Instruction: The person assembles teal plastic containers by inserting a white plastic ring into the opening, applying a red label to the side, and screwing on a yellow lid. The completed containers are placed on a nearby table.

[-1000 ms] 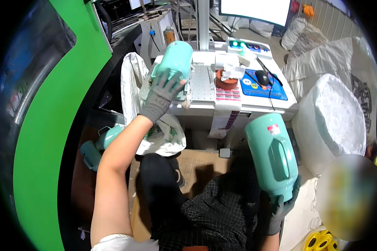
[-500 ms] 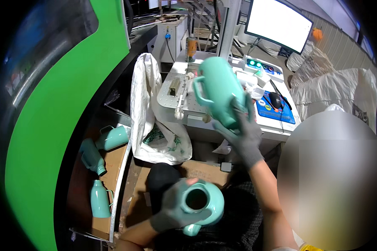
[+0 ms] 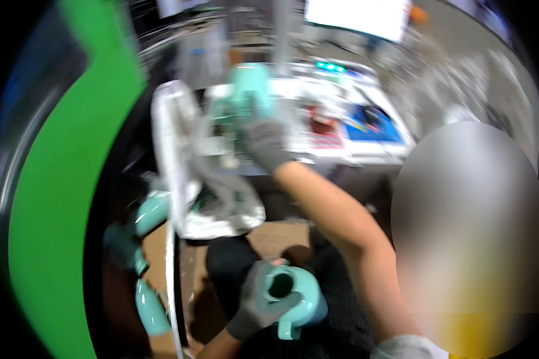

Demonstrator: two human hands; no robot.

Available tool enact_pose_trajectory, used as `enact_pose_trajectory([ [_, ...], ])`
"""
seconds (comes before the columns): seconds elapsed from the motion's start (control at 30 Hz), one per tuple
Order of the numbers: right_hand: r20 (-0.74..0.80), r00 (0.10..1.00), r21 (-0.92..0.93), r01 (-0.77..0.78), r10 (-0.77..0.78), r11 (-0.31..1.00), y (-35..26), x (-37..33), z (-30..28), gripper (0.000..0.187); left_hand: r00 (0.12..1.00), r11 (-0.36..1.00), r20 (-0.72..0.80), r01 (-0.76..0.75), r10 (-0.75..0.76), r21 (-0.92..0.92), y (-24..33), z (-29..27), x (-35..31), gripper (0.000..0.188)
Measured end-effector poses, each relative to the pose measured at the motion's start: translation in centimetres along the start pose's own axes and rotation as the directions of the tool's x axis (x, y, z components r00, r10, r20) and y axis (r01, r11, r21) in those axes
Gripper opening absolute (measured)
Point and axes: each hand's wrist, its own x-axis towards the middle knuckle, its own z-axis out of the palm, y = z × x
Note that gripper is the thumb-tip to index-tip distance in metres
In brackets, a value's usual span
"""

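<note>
Gripped near its lower end, a mint-green thermos jug (image 3: 250, 87) is in my right hand (image 3: 265, 139), held out over the white perforated work plate (image 3: 287, 110). Blur hides whether that jug touches the plate. Close to my lap, my left hand (image 3: 254, 299) is wrapped round the neck of a second mint-green jug (image 3: 310, 299). Its dark open mouth faces up, and its handle points toward me. Both hands wear grey gloves.
Several mint-green jugs (image 3: 151, 308) lie in a cardboard-lined bin at the left. A white sack (image 3: 173, 137) stands beside the plate. On the right are a blue mouse pad (image 3: 371, 130), a bright monitor (image 3: 359, 15) and a blurred-out person (image 3: 467, 227). A green machine panel (image 3: 48, 227) curves along the left.
My right hand has carried its jug leftward, over the plate's left part. My left hand keeps its jug at my lap. The whole view has shifted and blurred.
</note>
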Motion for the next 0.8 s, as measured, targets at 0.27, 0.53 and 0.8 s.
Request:
enact_pose_trajectory([
  [0.27,-0.242,0.969,0.505,0.079,0.053,0.859,3.6,-21.1,-11.1,0.071,0.991,0.966,-0.014,0.128,-0.135,-0.225,-1.3,0.6,-0.4,0.069],
  [0.53,-0.329,0.4,0.197,-0.857,0.855,0.477,17.2,-49.7,-25.9,0.047,0.985,0.982,0.107,0.118,-0.134,0.147,-2.0,-1.6,2.0,0.07],
  [0.8,-0.356,0.034,-0.395,-0.911,0.934,-0.117,19.9,-72.0,-40.9,0.032,0.944,0.991,0.307,0.133,-0.118,-0.027,-0.9,3.9,4.1,0.068],
])
